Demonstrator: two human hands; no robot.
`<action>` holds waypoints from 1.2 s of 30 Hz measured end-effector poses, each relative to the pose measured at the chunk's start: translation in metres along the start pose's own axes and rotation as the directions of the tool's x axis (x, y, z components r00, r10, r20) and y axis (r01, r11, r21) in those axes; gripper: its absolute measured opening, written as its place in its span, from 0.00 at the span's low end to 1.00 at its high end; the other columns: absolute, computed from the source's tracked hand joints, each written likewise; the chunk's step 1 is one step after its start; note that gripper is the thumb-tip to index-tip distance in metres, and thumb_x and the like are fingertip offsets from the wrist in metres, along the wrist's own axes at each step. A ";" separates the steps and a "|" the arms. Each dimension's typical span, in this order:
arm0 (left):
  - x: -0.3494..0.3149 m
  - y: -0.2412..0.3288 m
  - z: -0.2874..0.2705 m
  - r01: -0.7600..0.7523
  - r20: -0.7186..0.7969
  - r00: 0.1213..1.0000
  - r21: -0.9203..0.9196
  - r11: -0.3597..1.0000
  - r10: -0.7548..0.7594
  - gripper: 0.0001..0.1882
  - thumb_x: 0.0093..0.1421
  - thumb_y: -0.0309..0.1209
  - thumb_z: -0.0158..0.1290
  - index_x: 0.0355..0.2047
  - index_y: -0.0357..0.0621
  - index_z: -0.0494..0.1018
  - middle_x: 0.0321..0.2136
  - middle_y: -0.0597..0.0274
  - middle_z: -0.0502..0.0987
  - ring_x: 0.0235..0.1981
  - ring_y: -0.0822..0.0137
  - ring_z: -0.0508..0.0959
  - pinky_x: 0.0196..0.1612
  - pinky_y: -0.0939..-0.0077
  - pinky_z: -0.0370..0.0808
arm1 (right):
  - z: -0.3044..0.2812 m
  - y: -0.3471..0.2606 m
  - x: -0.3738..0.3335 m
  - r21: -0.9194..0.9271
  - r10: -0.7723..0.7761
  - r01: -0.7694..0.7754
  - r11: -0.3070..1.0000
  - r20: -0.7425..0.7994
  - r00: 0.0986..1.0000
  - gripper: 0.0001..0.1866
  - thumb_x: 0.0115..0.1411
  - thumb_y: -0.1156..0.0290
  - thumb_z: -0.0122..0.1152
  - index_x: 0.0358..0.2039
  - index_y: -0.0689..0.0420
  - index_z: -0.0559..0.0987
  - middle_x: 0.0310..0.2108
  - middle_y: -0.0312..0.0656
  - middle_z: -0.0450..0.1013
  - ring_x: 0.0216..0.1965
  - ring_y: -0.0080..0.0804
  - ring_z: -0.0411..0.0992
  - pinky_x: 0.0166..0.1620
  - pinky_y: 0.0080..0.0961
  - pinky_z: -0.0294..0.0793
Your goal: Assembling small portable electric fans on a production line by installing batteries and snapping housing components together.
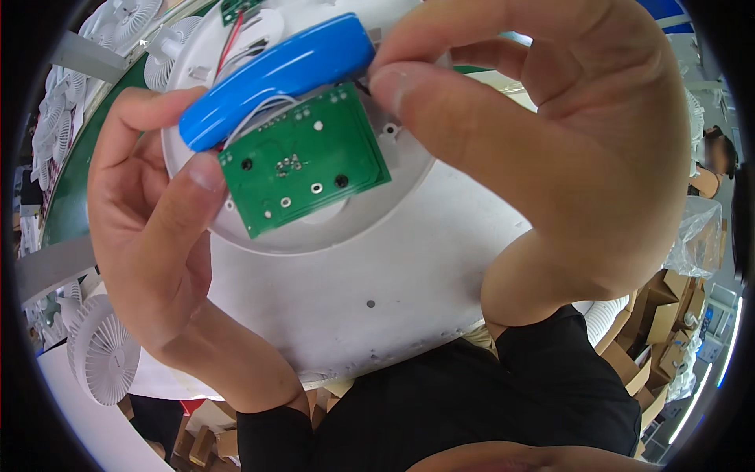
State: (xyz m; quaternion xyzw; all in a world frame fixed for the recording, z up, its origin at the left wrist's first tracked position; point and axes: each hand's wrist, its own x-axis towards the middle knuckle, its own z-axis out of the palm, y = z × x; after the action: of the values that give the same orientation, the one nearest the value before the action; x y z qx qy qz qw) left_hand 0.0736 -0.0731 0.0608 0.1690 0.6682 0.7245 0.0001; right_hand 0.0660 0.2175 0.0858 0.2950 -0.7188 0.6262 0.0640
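A round white plastic housing (pixel 370 212) is held up in front of me. On it sit a blue cylindrical battery (pixel 275 75), tilted up to the right, and a green circuit board (pixel 307 161). My left hand (pixel 157 197) is closed round the housing's left edge, its thumb by the board's corner and its index finger at the battery's left end. Thumb and index finger of my right hand (pixel 550 118) pinch at the battery's right end; exactly what lies between the fingertips is partly hidden. Thin wires (pixel 259 110) run between battery and board. A red wire (pixel 230 41) leads to a small green board (pixel 238 9).
Below the housing is a white worktop (pixel 314 315) with a small dark round spot. White fans stand on the left, one fan (pixel 106 350) near the table's edge. Cardboard boxes (pixel 661 315) and a clear plastic bag (pixel 696 236) lie at right. Another person (pixel 714 157) is far right.
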 end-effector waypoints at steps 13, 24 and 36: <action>-0.010 0.028 0.016 0.066 0.036 0.997 0.138 0.988 -0.072 0.20 0.59 0.26 0.57 0.51 0.37 0.66 0.45 0.54 0.77 0.40 0.67 0.79 0.49 0.78 0.76 | -0.014 -0.011 -0.011 -0.149 0.041 -0.040 0.988 0.006 0.999 0.20 0.64 0.58 0.46 0.33 0.63 0.78 0.37 0.41 0.65 0.43 0.34 0.65 0.46 0.28 0.67; -0.001 0.024 0.031 0.068 0.026 0.997 0.019 0.998 -0.068 0.19 0.60 0.26 0.55 0.50 0.36 0.66 0.42 0.56 0.76 0.37 0.70 0.78 0.45 0.82 0.74 | -0.044 -0.015 -0.020 -0.254 0.074 -0.064 0.965 0.032 0.997 0.29 0.67 0.50 0.38 0.39 0.64 0.78 0.46 0.44 0.65 0.48 0.36 0.66 0.50 0.31 0.67; 0.010 -0.001 0.024 -0.063 0.087 0.993 -0.208 0.976 0.082 0.20 0.45 0.15 0.60 0.41 0.37 0.73 0.32 0.64 0.72 0.24 0.76 0.71 0.32 0.89 0.68 | -0.039 0.011 0.046 -0.103 -0.139 0.148 0.984 0.094 0.986 0.33 0.70 0.48 0.36 0.46 0.65 0.79 0.51 0.46 0.68 0.49 0.36 0.69 0.51 0.30 0.69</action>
State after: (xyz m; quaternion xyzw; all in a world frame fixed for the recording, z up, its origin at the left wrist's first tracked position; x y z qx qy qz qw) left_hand 0.0694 -0.0479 0.0638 0.2268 0.5824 0.7803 0.0230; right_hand 0.0122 0.2387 0.1059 0.3690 -0.7309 0.5664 0.0939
